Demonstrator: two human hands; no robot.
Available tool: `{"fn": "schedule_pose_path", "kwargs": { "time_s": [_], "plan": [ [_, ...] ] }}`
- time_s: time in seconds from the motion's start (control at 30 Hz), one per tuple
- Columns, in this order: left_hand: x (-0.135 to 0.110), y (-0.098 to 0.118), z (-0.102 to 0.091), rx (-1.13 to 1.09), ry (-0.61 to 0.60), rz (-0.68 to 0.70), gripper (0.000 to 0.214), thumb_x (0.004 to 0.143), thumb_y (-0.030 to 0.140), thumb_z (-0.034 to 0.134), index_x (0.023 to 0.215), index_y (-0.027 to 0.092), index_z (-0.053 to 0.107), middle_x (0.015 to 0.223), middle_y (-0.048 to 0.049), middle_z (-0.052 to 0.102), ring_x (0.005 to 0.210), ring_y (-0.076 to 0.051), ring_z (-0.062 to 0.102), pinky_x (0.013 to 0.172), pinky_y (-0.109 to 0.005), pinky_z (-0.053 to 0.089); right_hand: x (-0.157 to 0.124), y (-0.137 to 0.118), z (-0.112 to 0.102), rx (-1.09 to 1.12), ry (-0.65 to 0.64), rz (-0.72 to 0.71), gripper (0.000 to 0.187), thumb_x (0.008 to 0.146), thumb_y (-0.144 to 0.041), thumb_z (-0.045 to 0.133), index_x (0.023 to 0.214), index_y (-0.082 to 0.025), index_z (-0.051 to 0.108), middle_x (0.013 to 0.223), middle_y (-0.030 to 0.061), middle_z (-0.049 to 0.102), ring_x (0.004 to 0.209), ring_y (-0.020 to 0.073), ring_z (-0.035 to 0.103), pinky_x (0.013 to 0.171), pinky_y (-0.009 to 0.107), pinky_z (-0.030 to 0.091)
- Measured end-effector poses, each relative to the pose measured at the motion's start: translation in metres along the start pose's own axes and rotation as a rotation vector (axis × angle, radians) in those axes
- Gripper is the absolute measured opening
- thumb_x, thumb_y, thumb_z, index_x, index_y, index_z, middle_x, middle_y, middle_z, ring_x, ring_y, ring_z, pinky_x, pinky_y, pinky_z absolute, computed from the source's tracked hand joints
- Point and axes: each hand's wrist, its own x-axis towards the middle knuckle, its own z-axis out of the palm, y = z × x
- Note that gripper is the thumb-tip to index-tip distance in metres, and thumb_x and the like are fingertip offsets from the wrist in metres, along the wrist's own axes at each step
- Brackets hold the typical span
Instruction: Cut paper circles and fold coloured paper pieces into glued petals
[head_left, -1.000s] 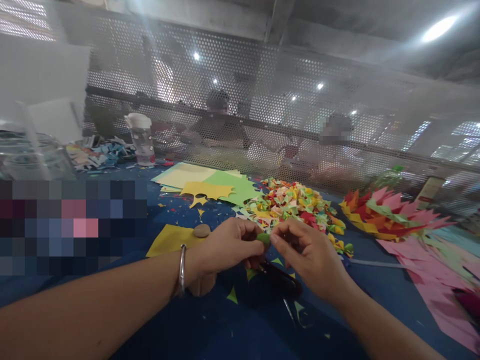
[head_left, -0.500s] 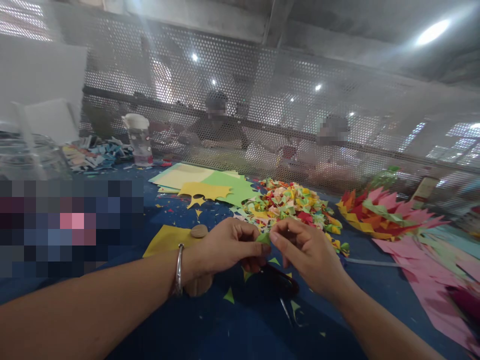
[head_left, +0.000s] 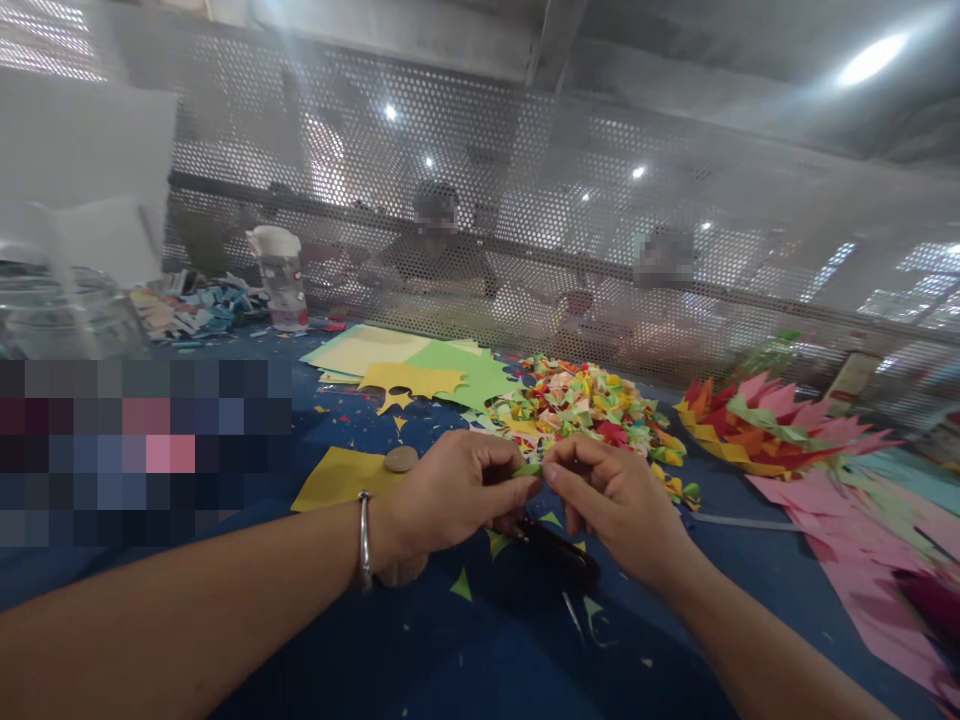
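Note:
My left hand (head_left: 450,492) and my right hand (head_left: 611,500) meet over the blue table (head_left: 420,650), both pinching a small green paper piece (head_left: 528,470) between their fingertips. A metal bangle (head_left: 364,538) circles my left wrist. Dark-handled scissors (head_left: 559,555) lie on the table just under my hands. Behind my hands rises a heap of small folded coloured paper pieces (head_left: 585,405).
Yellow and green paper sheets (head_left: 420,365) lie at the centre back, a yellow sheet (head_left: 337,475) with a round tan object (head_left: 401,458) to the left. Jagged pink, orange and green cut papers (head_left: 780,430) are stacked on the right. A bottle (head_left: 281,280) stands far left. Two people sit behind a perforated screen (head_left: 525,200).
My hands have stayed together over the scissors, with the fingers working the green piece slightly; the view has shifted a little.

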Motion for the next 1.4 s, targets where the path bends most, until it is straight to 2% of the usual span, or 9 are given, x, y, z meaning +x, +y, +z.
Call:
{"fn": "schedule_pose_path", "kwargs": {
  "time_s": [0.17,0.43,0.53,0.67,0.77,0.87,0.93,1.13,1.4],
  "plan": [
    [0.001,-0.001,0.0,-0.051,-0.02,-0.065,0.034,0.085,0.041,0.06,0.061,0.017,0.054,0.055,0.0021,0.058,0.05,-0.009,0.058,0.048,-0.019,0.043,0.001,-0.001,-0.001,0.003,-0.015,0.015,0.019,0.09,-0.033,0.055,0.078,-0.019,0.058,0.052,-0.007,0.05,0.042,0.0078,0.047,0.044,0.021,0.04],
    [0.001,-0.003,0.001,-0.07,-0.066,-0.077,0.036,0.087,0.048,0.055,0.069,0.017,0.058,0.06,-0.0003,0.063,0.05,-0.009,0.06,0.046,-0.019,0.045,0.001,-0.001,-0.001,-0.009,-0.014,-0.004,0.019,0.089,-0.034,0.056,0.077,-0.019,0.058,0.052,-0.0067,0.049,0.043,0.0081,0.047,0.043,0.021,0.039],
    [0.002,0.0,0.0,-0.059,-0.082,-0.076,0.039,0.086,0.05,0.057,0.065,0.017,0.057,0.059,-0.0005,0.063,0.048,-0.009,0.058,0.046,-0.019,0.045,0.001,0.001,0.001,0.006,-0.013,-0.02,0.019,0.089,-0.032,0.055,0.075,-0.019,0.056,0.054,-0.0073,0.046,0.042,0.0075,0.046,0.043,0.021,0.039],
    [0.004,0.007,-0.016,0.015,-0.092,-0.066,0.042,0.088,0.053,0.053,0.067,0.017,0.06,0.058,0.0006,0.062,0.047,-0.009,0.056,0.046,-0.019,0.041,0.0,0.0,0.0,-0.033,0.013,-0.003,0.019,0.09,-0.034,0.053,0.077,-0.02,0.054,0.054,-0.0076,0.046,0.042,0.0079,0.045,0.042,0.021,0.036],
    [0.006,0.009,-0.041,0.263,-0.024,-0.028,0.033,0.09,0.045,0.052,0.082,0.017,0.066,0.073,-0.0022,0.068,0.061,-0.012,0.06,0.057,-0.021,0.043,0.001,-0.001,-0.001,-0.075,0.011,0.016,0.019,0.089,-0.033,0.052,0.075,-0.021,0.052,0.053,-0.0079,0.044,0.041,0.0079,0.042,0.043,0.022,0.035],
    [0.005,0.003,-0.062,0.658,-0.107,-0.072,0.022,0.082,0.033,0.059,0.093,0.017,0.068,0.089,-0.0054,0.069,0.075,-0.016,0.06,0.064,-0.023,0.04,0.001,0.0,0.0,-0.104,-0.073,0.032,0.018,0.086,-0.027,0.054,0.07,-0.02,0.051,0.055,-0.0068,0.043,0.042,0.0079,0.043,0.044,0.023,0.035],
    [0.004,-0.003,-0.069,0.744,-0.178,-0.113,0.022,0.076,0.03,0.063,0.092,0.016,0.068,0.092,-0.0066,0.067,0.074,-0.016,0.058,0.063,-0.024,0.039,0.0,0.0,0.002,-0.129,-0.146,0.043,0.017,0.083,-0.023,0.055,0.067,-0.019,0.053,0.055,-0.006,0.044,0.043,0.0078,0.042,0.044,0.022,0.033],
    [0.005,-0.012,-0.069,0.79,-0.274,-0.154,0.026,0.069,0.031,0.068,0.09,0.017,0.066,0.094,-0.0068,0.062,0.075,-0.018,0.055,0.065,-0.027,0.038,-0.005,-0.004,0.009,-0.363,-0.389,0.054,0.012,0.077,-0.014,0.055,0.066,-0.018,0.056,0.057,-0.0051,0.046,0.051,0.0081,0.039,0.047,0.022,0.029],
    [0.01,-0.013,-0.069,0.603,-0.248,-0.138,0.012,0.066,0.018,0.063,0.078,0.017,0.062,0.077,-0.0039,0.065,0.067,-0.018,0.056,0.06,-0.027,0.039,-0.006,-0.006,0.014,-0.653,-0.412,-0.035,0.01,0.072,-0.01,0.054,0.066,-0.018,0.055,0.065,-0.0016,0.055,0.056,0.0102,0.045,0.051,0.025,0.031]
  ]
}}
